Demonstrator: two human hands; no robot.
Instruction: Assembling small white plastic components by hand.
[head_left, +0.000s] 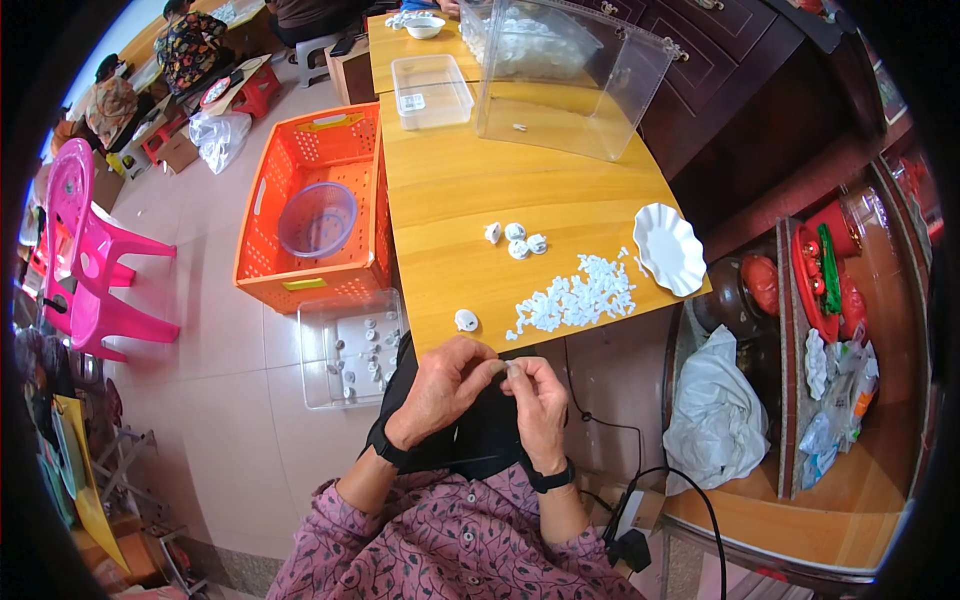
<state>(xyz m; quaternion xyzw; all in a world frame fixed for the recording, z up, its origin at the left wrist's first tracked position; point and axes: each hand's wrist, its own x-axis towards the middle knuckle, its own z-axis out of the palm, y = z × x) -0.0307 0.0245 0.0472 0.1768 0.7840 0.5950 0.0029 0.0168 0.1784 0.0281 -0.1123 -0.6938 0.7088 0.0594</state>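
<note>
My left hand [448,386] and my right hand [540,408] meet above my lap, just off the near edge of the yellow wooden table [450,190]. Thumbs and fingers of both are pinched together at one spot; whatever tiny piece they hold is too small and covered to name. Nearest the left hand lies one round white part [466,320] with a dark spot. Beyond my right hand spreads a pile of small white plastic pieces [578,297]. Behind it sit several similar round white parts [517,246]. A white scalloped dish [670,250] tilts at the table's right edge.
Left of the table stands an orange crate [262,210] holding a purple basket [318,222]. A clear bin [322,392] with round parts is on the floor. Clear containers [434,92] occupy the far table. Black cables [690,480] hang at right, near a white bag [718,410].
</note>
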